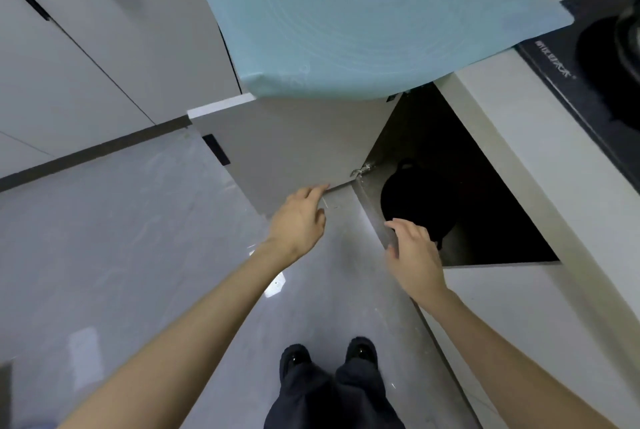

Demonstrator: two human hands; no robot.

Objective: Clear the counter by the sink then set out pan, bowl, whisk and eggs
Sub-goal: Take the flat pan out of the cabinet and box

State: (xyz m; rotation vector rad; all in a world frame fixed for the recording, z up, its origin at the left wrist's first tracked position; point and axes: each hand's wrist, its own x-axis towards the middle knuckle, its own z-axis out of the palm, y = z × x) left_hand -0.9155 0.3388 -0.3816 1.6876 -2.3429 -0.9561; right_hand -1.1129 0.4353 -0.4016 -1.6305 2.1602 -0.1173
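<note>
Two hands out in front, both bare and both holding nothing.

Left hand [298, 220]: fingers nearly straight and relaxed, fingertips against the lower edge of the open cabinet door [294, 144]. No grip round it. The door is swung wide, and its black recessed handle [216, 150] lies beyond the hand and to its left. A metal hinge [363, 169] sits just to the right of the fingertips.

Right hand [415, 255]: fingers spread and loosely bent, palm down, at the near edge of the cabinet opening. Cannot tell whether the thumb touches the cabinet's side panel.

Black pan [419, 200]: inside the dark cabinet, directly beyond the right hand's fingertips. Its near rim is partly hidden by that hand, and contact cannot be confirmed. A small lug shows on its far side.

Beyond both hands, a pale blue silicone mat [346, 19] with printed rings lies on the counter [502, 123] and droops over its front edge. Far to the right of the right hand is a black gas hob [588, 64] with a dark vessel on it, blurred.

Below the forearms: grey glossy floor [121, 238], dark trousers and dark shoes [294, 357].
</note>
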